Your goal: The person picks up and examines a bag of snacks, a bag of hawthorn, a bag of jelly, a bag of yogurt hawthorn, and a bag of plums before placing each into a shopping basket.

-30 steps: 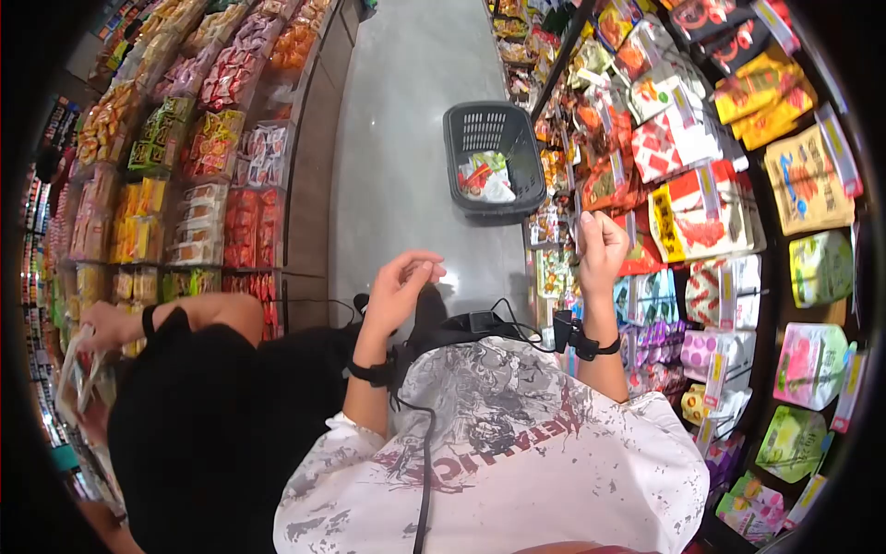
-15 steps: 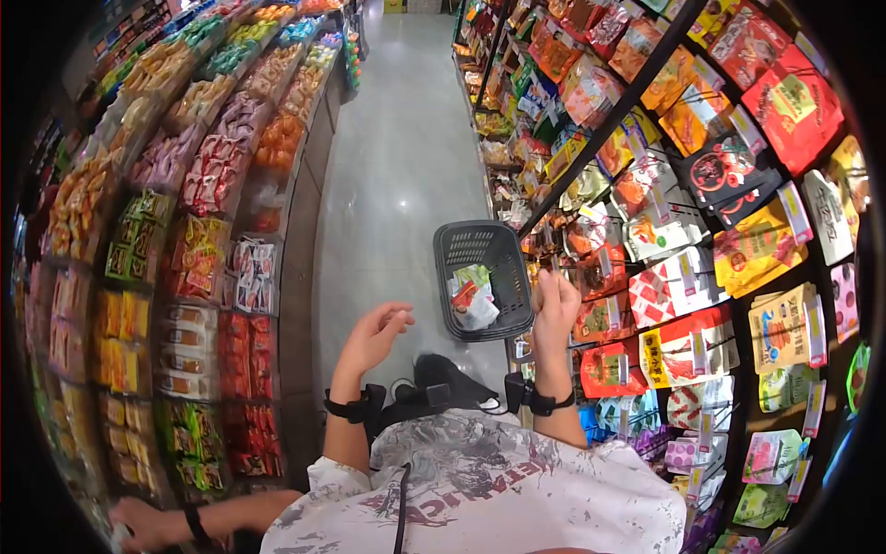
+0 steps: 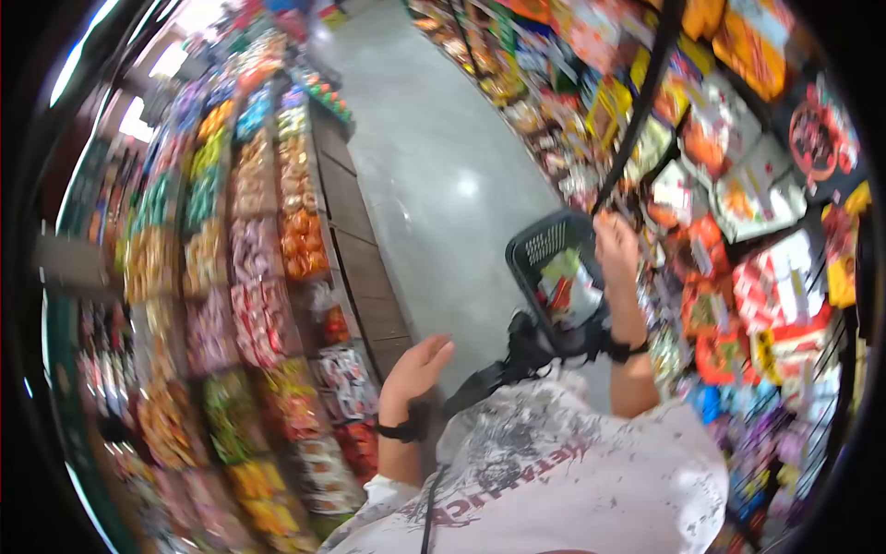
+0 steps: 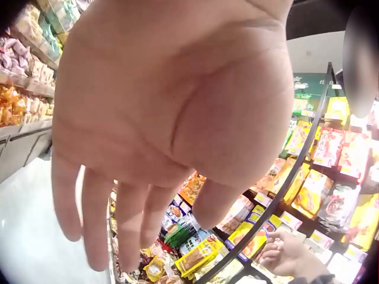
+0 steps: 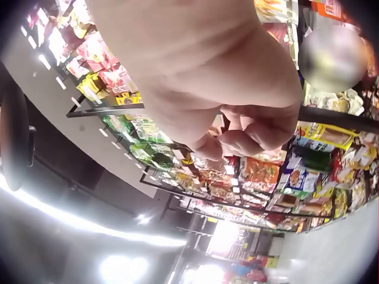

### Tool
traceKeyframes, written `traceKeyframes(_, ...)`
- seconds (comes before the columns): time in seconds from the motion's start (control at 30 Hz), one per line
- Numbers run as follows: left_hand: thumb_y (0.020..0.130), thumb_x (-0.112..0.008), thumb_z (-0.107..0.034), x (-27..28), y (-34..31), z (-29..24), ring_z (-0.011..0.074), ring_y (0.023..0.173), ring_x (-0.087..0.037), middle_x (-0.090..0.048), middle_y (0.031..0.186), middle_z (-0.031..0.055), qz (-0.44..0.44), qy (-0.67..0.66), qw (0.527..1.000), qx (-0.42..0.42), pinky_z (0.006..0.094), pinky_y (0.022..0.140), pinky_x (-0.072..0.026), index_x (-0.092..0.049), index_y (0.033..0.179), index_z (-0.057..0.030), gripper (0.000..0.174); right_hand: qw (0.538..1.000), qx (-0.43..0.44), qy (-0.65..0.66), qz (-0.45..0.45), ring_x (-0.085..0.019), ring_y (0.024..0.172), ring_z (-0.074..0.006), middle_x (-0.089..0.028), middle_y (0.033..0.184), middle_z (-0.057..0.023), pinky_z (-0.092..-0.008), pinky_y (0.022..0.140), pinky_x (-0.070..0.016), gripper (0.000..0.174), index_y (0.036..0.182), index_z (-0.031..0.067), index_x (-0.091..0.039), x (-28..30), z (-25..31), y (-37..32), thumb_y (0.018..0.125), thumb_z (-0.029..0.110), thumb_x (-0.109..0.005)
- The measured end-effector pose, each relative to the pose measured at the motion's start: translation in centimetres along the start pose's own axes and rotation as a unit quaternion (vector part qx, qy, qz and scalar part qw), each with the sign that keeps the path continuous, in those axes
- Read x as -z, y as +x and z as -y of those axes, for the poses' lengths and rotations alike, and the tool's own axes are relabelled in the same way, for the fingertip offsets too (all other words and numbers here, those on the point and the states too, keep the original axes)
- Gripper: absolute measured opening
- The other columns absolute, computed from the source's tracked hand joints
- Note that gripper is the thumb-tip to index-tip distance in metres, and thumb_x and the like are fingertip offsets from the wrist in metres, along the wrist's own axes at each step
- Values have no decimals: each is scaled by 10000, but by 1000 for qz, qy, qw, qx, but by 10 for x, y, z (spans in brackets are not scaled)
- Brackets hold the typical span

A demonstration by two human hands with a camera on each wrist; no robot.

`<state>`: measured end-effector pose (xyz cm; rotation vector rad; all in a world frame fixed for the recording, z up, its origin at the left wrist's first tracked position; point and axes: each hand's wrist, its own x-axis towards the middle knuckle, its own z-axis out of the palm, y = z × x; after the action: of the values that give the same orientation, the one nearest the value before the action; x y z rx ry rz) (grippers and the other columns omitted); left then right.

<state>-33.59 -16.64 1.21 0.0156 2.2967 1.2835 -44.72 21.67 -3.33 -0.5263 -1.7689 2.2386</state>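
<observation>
My left hand (image 3: 415, 374) is held out in front of the body with its fingers extended and holding nothing. In the left wrist view its palm and fingers hang down with nothing between them. My right hand (image 3: 618, 254) is raised at the right, its fingers loosely curled. The right wrist view shows bent fingers (image 5: 243, 139) with no item in them. Below and beside it is a dark grey shopping basket (image 3: 544, 242), partly covered by the right forearm in the head view. Several plastic packets (image 3: 565, 288) in white, green and red lie in the basket.
Bins of wrapped snacks (image 3: 258, 319) line the left side above brown cabinets (image 3: 365, 268). Hanging snack bags (image 3: 775, 277) fill the rack on the right, with a black bar (image 3: 646, 102) across it. A grey floor aisle (image 3: 443, 138) runs between them.
The view has moved forward and tilted, bringing the basket closer to my body and my right hand over its side. The other person's arm at the left has gone from view.
</observation>
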Motion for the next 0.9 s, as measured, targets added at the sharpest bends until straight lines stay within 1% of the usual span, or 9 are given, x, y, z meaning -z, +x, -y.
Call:
traceKeyframes(0.17,1061,-563,-311,22,96,-15,255,1062,-684,-714,1156,197,27,54,997,56,349,938,-510,-595,1342,17,432,992,37,-57,-105,-452,634,-43,-499,696,68,-243,566,-365,185,873,52,-581,22,-67,79,971,169,-684)
traceKeyframes(0.3,1056,-560,-296,13,167,-2,314,1113,-689,-701,1180,229,132,110,979,112,374,940,-515,-603,1330,1,406,973,-67,-189,-116,-606,659,-104,-660,743,-40,-275,616,-480,204,958,14,-668,66,-252,135,944,216,-682)
traceKeyframes(0.37,1053,-559,-289,0,198,27,344,1138,-682,-692,1194,243,194,103,968,125,388,940,-518,-606,1326,-6,395,947,-294,-125,-36,-619,562,-142,-670,703,-53,-302,562,-499,277,954,15,-682,92,-328,143,921,290,-670)
traceKeyframes(0.43,1053,-557,-283,-13,238,46,357,1135,-682,-696,1188,243,236,113,956,136,393,939,-520,-608,1318,-8,386,890,-421,-176,-12,-534,504,-109,-612,719,-6,-284,437,-402,262,928,20,-659,105,-404,141,895,280,-675)
traceKeyframes(0.47,1053,-556,-280,-21,253,56,363,1134,-682,-697,1185,243,254,117,949,145,396,938,-521,-609,1315,-9,381,863,-456,-218,13,-653,646,-171,-665,795,-58,-312,498,-484,338,1000,32,-694,123,-473,135,867,342,-676)
traceKeyframes(0.57,1051,-558,-254,-40,297,100,360,1116,-691,-707,1161,233,254,138,944,160,390,928,-524,-612,1301,-6,356,847,-410,-339,17,-723,971,-362,-729,1027,-252,-401,810,-567,511,1089,-24,-702,109,-518,130,820,410,-677)
traceKeyframes(0.6,1051,-556,-220,-46,310,110,342,1109,-698,-712,1145,224,250,129,942,185,378,919,-525,-615,1290,-7,325,814,-438,-377,56,-641,1127,-400,-696,1220,-210,-459,921,-551,617,1160,84,-728,124,-590,129,738,535,-706)
traceKeyframes(0.7,1052,-552,-194,-55,339,138,318,1088,-707,-716,1121,216,258,160,923,238,361,906,-527,-613,1289,-5,309,735,-466,-451,198,-574,1217,-476,-632,1315,-289,-438,1086,-448,718,1222,43,-702,131,-688,138,738,573,-665)
traceKeyframes(0.9,1052,-546,-179,-60,371,169,264,1085,-696,-720,1150,194,287,195,896,277,344,929,-514,-620,1290,29,325,735,-533,-414,68,-402,1401,-483,-430,1438,-402,-440,1171,-354,850,1320,-97,-586,118,-749,128,781,558,-646)
